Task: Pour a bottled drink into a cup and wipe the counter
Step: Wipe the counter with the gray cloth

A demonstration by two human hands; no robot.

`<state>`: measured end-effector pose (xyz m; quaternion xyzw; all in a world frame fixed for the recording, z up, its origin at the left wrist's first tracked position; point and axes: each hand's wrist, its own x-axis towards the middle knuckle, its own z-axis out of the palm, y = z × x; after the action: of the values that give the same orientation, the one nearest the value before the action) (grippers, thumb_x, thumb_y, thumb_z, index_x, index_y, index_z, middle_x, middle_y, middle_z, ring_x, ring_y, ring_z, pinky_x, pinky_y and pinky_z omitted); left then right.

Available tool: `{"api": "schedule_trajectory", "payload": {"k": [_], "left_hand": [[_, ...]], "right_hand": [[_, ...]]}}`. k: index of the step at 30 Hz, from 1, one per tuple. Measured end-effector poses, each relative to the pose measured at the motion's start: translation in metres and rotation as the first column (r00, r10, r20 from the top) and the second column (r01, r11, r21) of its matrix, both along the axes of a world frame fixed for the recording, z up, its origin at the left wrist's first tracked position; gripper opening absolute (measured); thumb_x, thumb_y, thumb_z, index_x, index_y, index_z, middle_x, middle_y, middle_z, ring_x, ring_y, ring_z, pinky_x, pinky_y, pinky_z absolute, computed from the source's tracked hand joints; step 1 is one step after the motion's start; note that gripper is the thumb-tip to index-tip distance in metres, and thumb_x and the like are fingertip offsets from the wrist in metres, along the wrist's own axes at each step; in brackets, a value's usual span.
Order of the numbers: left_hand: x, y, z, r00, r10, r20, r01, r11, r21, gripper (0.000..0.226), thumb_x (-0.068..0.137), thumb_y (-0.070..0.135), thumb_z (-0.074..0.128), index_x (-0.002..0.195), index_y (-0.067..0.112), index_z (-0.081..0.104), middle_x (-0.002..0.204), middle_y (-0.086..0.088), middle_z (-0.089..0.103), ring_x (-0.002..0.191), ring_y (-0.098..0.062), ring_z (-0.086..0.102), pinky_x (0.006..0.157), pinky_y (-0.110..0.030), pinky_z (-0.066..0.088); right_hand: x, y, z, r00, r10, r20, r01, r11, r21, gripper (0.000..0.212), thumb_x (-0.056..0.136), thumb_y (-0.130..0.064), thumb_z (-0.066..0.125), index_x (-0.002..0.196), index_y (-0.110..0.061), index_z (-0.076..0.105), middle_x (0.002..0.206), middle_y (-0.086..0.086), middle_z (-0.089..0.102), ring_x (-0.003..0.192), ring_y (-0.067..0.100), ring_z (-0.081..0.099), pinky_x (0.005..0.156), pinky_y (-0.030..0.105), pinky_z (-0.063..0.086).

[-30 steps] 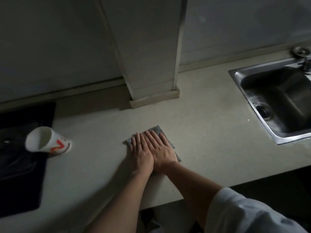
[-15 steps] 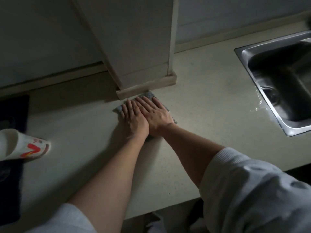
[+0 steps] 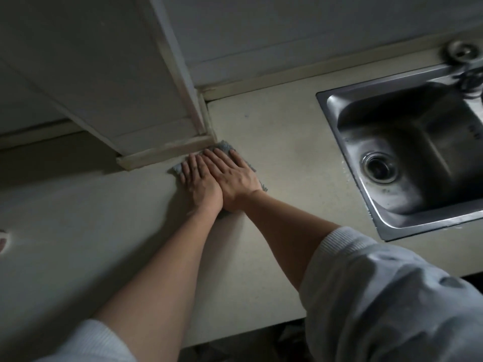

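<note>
The grey cloth (image 3: 223,147), mostly hidden, is pressed under the flat, straight-fingered left hand (image 3: 202,184) and right hand (image 3: 236,177); the cup (image 3: 2,241) is cut off at nine o'clock.

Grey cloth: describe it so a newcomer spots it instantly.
Left of the steel sink, the beige counter meets a white column base. At its corner lies the small grey cloth, the only thing pinned under the left hand and right hand.

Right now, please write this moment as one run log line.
stage: wiping counter | left hand: flat on grey cloth | right hand: flat on cloth, partly over left hand | cloth: at pillar base | sink: to the right
</note>
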<state>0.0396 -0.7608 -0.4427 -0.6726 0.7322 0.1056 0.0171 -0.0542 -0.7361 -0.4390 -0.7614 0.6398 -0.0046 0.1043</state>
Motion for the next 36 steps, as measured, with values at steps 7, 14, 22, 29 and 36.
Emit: {"api": "schedule_trajectory", "payload": {"k": [7,14,22,29,36], "left_hand": [[-0.082,0.018,0.002,0.993,-0.112,-0.031,0.112,0.994,-0.012,0.054,0.104,0.005,0.018,0.156,0.005,0.003,0.166,-0.01,0.0,0.153,-0.025,-0.002,0.121,-0.035,-0.008],[-0.126,0.042,0.006,0.978,-0.191,-0.081,0.194,0.981,0.03,0.054,0.105,0.008,0.018,0.157,0.006,0.004,0.166,-0.01,0.0,0.153,-0.025,-0.002,0.122,-0.036,-0.008],[-0.06,0.074,0.009,0.968,-0.24,-0.074,0.245,0.968,0.062,0.053,0.104,0.01,0.012,0.156,0.005,0.003,0.165,-0.012,0.0,0.153,-0.026,-0.001,0.121,-0.035,-0.009],[0.029,0.1,0.007,0.979,-0.189,-0.081,0.194,0.979,0.057,0.053,0.105,0.008,0.02,0.156,0.004,0.008,0.165,-0.014,0.004,0.153,-0.028,0.002,0.121,-0.037,-0.007],[0.064,0.134,-0.002,0.975,-0.117,-0.189,0.115,0.993,-0.018,0.08,0.083,0.025,-0.008,0.151,-0.004,0.024,0.16,-0.022,0.021,0.149,-0.038,0.017,0.121,-0.044,0.001]], "right_hand": [[-0.078,0.03,0.002,0.992,-0.126,-0.002,0.126,0.992,-0.026,0.072,0.095,-0.047,0.029,0.157,-0.022,0.003,0.165,-0.006,0.0,0.151,0.013,-0.007,0.122,0.041,-0.001],[-0.112,0.063,0.002,0.968,-0.243,-0.059,0.243,0.97,-0.005,0.076,0.095,-0.051,0.032,0.157,-0.021,-0.002,0.165,-0.006,-0.007,0.15,0.013,-0.012,0.122,0.042,-0.005],[-0.044,0.093,0.007,0.965,-0.257,-0.054,0.26,0.964,0.059,0.076,0.097,-0.046,0.032,0.156,-0.019,-0.007,0.165,-0.002,-0.01,0.15,0.018,-0.016,0.121,0.046,-0.005],[0.04,0.113,0.011,0.978,-0.205,-0.033,0.208,0.973,0.097,0.072,0.099,-0.044,0.03,0.156,-0.019,-0.006,0.165,-0.002,-0.01,0.15,0.018,-0.016,0.121,0.046,-0.004],[0.07,0.141,0.016,0.99,-0.135,-0.04,0.139,0.984,0.108,0.073,0.099,-0.046,0.03,0.156,-0.02,-0.006,0.164,-0.002,-0.011,0.149,0.017,-0.018,0.121,0.043,-0.008]]}}
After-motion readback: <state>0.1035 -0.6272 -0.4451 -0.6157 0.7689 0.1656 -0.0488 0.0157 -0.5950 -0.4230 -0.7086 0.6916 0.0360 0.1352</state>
